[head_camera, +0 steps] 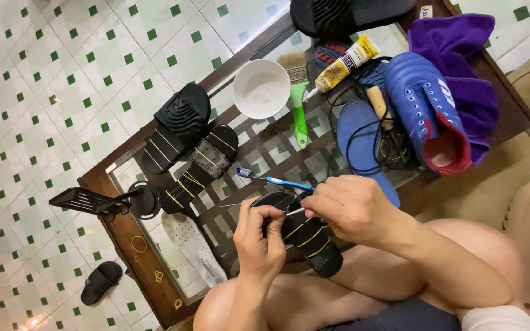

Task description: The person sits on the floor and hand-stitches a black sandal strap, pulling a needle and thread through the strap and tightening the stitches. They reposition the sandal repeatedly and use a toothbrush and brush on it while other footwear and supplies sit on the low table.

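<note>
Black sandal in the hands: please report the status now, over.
Left hand grips black sandal, bound with yellow rubber bands. Right hand pinches thin metal tool at its strap. Blue toothbrush lies just beyond, on glass table. Nothing blocking.

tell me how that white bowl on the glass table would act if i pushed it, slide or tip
The white bowl would probably slide rather than tip: it looks wide and shallow, standing upright on the smooth glass table. It appears empty, so likely light for its size. A push toward the green-handled brush lying close beside it might knock that along too.
</note>
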